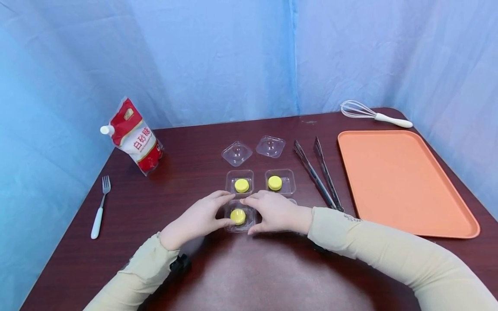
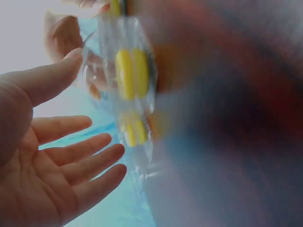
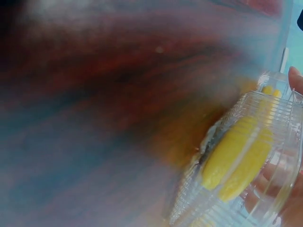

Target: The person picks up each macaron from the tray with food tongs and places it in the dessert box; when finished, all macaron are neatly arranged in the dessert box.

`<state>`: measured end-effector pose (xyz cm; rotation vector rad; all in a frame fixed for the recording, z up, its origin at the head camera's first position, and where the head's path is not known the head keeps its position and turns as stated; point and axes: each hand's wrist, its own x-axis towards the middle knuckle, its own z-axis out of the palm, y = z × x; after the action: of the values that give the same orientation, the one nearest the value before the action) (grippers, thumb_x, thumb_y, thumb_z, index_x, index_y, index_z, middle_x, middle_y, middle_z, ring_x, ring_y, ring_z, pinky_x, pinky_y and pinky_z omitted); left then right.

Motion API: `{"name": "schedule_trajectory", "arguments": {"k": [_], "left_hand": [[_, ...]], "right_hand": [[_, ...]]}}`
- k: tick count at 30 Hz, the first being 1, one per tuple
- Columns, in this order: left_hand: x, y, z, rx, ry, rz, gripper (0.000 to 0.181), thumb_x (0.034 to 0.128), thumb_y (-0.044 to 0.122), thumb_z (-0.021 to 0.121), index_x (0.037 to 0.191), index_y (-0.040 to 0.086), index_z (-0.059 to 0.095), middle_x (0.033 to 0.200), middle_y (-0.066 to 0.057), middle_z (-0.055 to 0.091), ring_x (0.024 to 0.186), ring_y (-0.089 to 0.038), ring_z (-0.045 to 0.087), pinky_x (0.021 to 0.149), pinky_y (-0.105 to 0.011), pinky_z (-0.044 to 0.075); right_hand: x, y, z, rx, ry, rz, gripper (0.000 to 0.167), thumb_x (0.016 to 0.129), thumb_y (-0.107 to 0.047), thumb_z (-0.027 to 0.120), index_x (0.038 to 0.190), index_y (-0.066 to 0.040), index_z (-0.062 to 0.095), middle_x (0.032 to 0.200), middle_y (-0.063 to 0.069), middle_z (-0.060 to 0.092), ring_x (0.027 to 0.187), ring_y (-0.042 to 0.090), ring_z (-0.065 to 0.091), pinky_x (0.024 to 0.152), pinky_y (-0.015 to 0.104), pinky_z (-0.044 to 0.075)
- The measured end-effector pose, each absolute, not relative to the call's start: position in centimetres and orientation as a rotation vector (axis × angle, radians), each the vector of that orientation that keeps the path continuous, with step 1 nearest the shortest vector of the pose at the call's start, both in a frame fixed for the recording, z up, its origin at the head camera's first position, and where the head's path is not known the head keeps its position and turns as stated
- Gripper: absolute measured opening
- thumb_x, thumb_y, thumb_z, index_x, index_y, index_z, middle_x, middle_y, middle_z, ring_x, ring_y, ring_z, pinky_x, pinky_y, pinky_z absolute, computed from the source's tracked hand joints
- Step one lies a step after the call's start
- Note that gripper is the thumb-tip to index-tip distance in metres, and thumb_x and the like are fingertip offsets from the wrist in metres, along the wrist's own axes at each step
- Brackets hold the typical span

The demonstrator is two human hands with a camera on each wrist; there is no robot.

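Observation:
A yellow macaron (image 1: 237,217) sits in the nearest clear plastic box (image 1: 249,227), with shiny clear plastic about it. My left hand (image 1: 206,216) is at the box's left side; its fingers are spread and nearly straight in the left wrist view. At the right side is my right hand (image 1: 278,212), its fingertips at the box's far edge and its thumb near the front corner. Whether these fingertips touch the plastic is hard to tell. Two more boxes behind hold a macaron (image 1: 241,185) and another macaron (image 1: 275,183). Something clear shows partly behind my right hand.
Two clear domed lids (image 1: 237,153) lie behind the boxes. Metal tongs (image 1: 320,177) and an orange tray (image 1: 404,181) are on the right, with a whisk (image 1: 375,115) beyond. At left stand a red-and-white sugar pouch (image 1: 136,137) and a fork (image 1: 100,209).

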<state>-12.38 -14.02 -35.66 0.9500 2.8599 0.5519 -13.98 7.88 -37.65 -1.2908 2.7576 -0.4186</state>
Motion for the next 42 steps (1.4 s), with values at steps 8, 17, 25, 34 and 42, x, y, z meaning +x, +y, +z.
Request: {"name": "schedule_trajectory", "arguments": {"k": [8, 17, 25, 34, 42], "left_hand": [[-14.9, -14.4, -35.2, 0.874, 3.026, 0.693, 0.047, 0.0836, 0.024, 0.072, 0.123, 0.001, 0.060, 0.120, -0.012, 0.060, 0.109, -0.024, 0.060, 0.094, -0.041, 0.048], [-18.4, -14.8, -36.1, 0.814, 3.120, 0.795, 0.042, 0.0870, 0.019, 0.068, 0.124, 0.002, 0.059, 0.119, -0.013, 0.058, 0.109, -0.025, 0.058, 0.096, -0.041, 0.047], [-21.7, -14.6, -36.6, 0.824, 3.148, 0.772, 0.041, 0.0891, 0.019, 0.064, 0.125, 0.001, 0.058, 0.123, -0.015, 0.055, 0.113, -0.028, 0.055, 0.099, -0.043, 0.044], [-24.3, -14.2, -36.9, 0.807, 3.077, 0.648, 0.043, 0.0914, 0.024, 0.062, 0.129, 0.004, 0.055, 0.126, -0.015, 0.052, 0.113, -0.028, 0.054, 0.098, -0.043, 0.045], [-25.7, -13.7, -37.4, 0.722, 3.014, 0.552, 0.051, 0.0917, 0.035, 0.061, 0.133, 0.006, 0.053, 0.130, -0.015, 0.050, 0.118, -0.028, 0.051, 0.102, -0.043, 0.042]], "right_hand": [[-14.0, 7.9, -37.8, -1.285, 2.760, -0.440, 0.074, 0.073, -0.048, 0.077, 0.130, -0.007, 0.056, 0.124, 0.009, 0.062, 0.116, 0.024, 0.056, 0.099, 0.037, 0.044], [-14.1, 7.9, -37.5, -1.287, 2.755, -0.448, 0.073, 0.072, -0.047, 0.078, 0.129, -0.007, 0.056, 0.124, 0.009, 0.062, 0.115, 0.024, 0.057, 0.099, 0.036, 0.044], [-14.2, 7.9, -37.1, -1.301, 2.754, -0.448, 0.072, 0.072, -0.046, 0.079, 0.128, -0.006, 0.057, 0.122, 0.009, 0.063, 0.114, 0.024, 0.057, 0.098, 0.037, 0.045], [-14.0, 7.9, -37.0, -1.282, 2.753, -0.455, 0.072, 0.072, -0.046, 0.078, 0.128, -0.006, 0.057, 0.123, 0.009, 0.062, 0.115, 0.025, 0.057, 0.099, 0.037, 0.044], [-13.9, 8.0, -37.4, -1.292, 2.752, -0.462, 0.073, 0.071, -0.046, 0.079, 0.128, -0.006, 0.057, 0.122, 0.009, 0.063, 0.115, 0.024, 0.057, 0.099, 0.037, 0.045]]}}
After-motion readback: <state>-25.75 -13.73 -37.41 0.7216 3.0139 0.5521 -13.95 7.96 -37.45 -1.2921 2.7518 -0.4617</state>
